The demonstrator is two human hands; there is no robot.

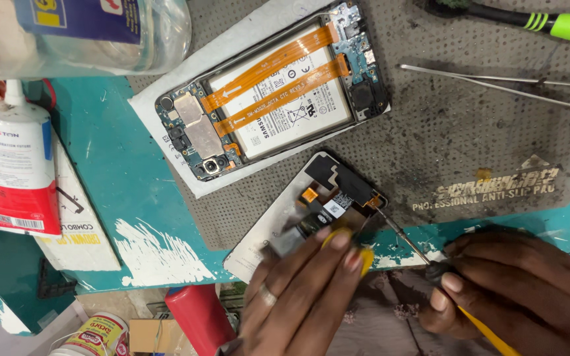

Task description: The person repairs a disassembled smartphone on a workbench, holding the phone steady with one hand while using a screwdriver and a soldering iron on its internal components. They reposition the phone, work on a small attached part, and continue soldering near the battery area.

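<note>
At far left a white glue tube [18, 168] with a red band lies on the teal worktop [110, 165], and a clear plastic bottle [110, 33] stands above it at the top edge. Below the worktop's chipped front edge a red canister [199, 316] and a small printed tin [97, 335] show on a lower level.

On the grey anti-slip mat [470, 132] an opened phone body [272, 89] rests on a white sheet [166, 135], its battery and orange flex cables exposed. It lies above your work and well apart from your hands.

The detached screen panel [275, 224] lies tilted across the mat's front edge. Your left hand [301, 290], ring on one finger, presses down on its lower half; its fingers [338, 240] are spread and cover a yellow piece, whose nature you cannot tell.

Your right hand [503, 283] has its fingers closed around a small screwdriver [404, 237] with a dark collar and yellow handle. The tip touches the panel's black flex area at the upper right corner.

Further right, metal tweezers [496, 82] and a green-handled tool [549, 23] lie on the mat, clear of both hands.
</note>
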